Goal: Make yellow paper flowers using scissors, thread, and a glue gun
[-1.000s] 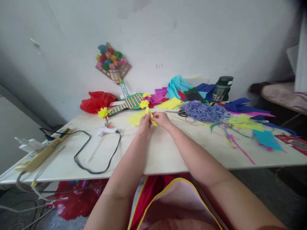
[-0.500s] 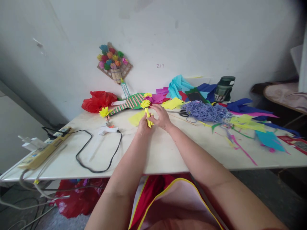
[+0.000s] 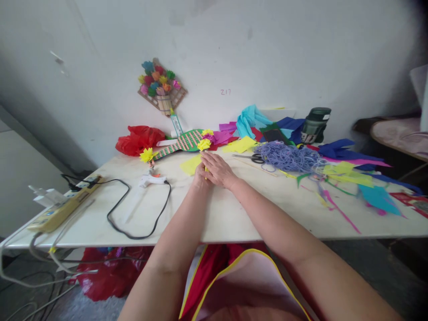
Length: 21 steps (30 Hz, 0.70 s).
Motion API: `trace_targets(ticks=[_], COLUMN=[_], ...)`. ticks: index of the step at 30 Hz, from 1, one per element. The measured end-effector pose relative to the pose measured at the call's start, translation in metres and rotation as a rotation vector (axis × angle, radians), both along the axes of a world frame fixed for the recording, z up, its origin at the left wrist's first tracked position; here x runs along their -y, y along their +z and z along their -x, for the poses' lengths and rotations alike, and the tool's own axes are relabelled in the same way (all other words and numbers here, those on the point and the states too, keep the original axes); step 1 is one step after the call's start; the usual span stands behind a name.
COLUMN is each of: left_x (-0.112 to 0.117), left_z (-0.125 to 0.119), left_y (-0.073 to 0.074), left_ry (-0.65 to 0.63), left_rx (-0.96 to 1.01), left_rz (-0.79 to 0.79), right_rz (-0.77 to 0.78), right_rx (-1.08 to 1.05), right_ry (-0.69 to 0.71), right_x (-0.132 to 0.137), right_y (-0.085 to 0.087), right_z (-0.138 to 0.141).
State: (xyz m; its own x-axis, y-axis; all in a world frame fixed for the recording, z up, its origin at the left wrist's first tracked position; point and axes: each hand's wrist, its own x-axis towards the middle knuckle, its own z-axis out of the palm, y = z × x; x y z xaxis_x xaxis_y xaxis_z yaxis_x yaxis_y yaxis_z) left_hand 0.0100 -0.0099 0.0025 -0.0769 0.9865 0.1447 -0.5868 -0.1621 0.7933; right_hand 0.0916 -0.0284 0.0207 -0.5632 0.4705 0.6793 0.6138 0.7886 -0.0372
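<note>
Both hands meet over the table. My left hand [image 3: 199, 176] is closed on a folded piece of yellow crepe paper [image 3: 206, 172], most of which is hidden. Across it lies my right hand [image 3: 219, 171], its fingers held together and pressing the paper against the left hand. A flat yellow paper sheet [image 3: 189, 166] lies on the table just left of the hands. Beyond them is a green, guitar-shaped piece [image 3: 189, 140] with pink strips, a yellow paper flower [image 3: 203, 144] at its right end and another yellow flower [image 3: 146, 154] at its left tip.
A white glue gun [image 3: 150, 180] and its black cord lie left, near a power strip [image 3: 63, 207]. Scissors [image 3: 257, 158], tangled purple cord [image 3: 289, 156] and coloured paper scraps spread to the right. A dark green bottle [image 3: 316, 125] stands behind; a red bag [image 3: 139, 140] sits back left.
My right hand has flattened over the left, its fingers closing together. The yellow folded paper, which stood up between the fingers, is now mostly covered.
</note>
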Motion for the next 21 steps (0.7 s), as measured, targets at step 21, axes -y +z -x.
trace_targets(ticks=[21], left_x=[0.013], left_z=[0.006], left_y=[0.013], left_ry=[-0.285], left_rx=[-0.310], left_rz=[0.025], right_rz=[1.001], right_rx=[-1.171], right_ry=[0.150], right_x=[-0.011], right_y=[0.008], right_z=[-0.010])
